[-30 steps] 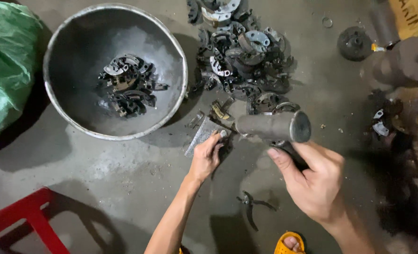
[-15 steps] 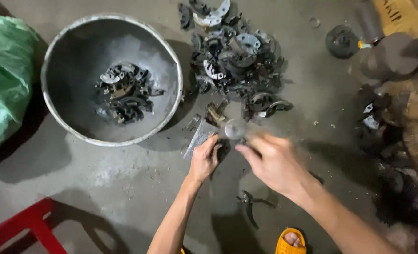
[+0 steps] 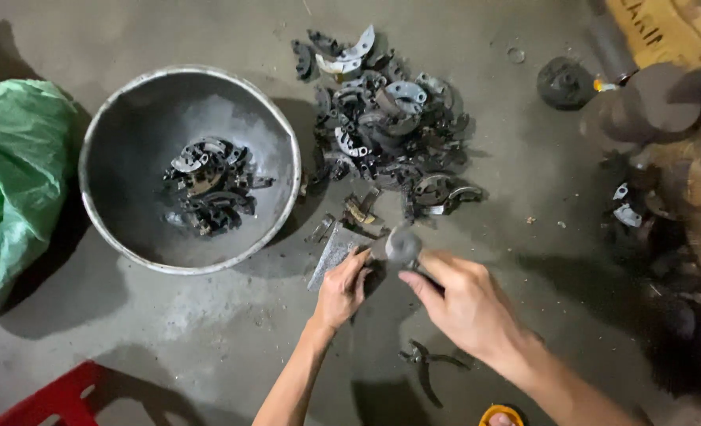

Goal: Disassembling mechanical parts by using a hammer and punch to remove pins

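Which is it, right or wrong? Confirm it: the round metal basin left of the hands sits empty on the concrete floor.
Wrong in one respect: the round metal basin is not empty. The head view shows a small heap of dark curved metal parts inside it. It does sit on the concrete floor, left of the hands.

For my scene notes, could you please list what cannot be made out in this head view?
- Hammer head: motion-blurred.
- Part under the left hand: covered by its fingers.
- Hammer handle: hidden in the right hand.
- Green bag: cut by the left edge.
- Objects at right: dark and blurred.
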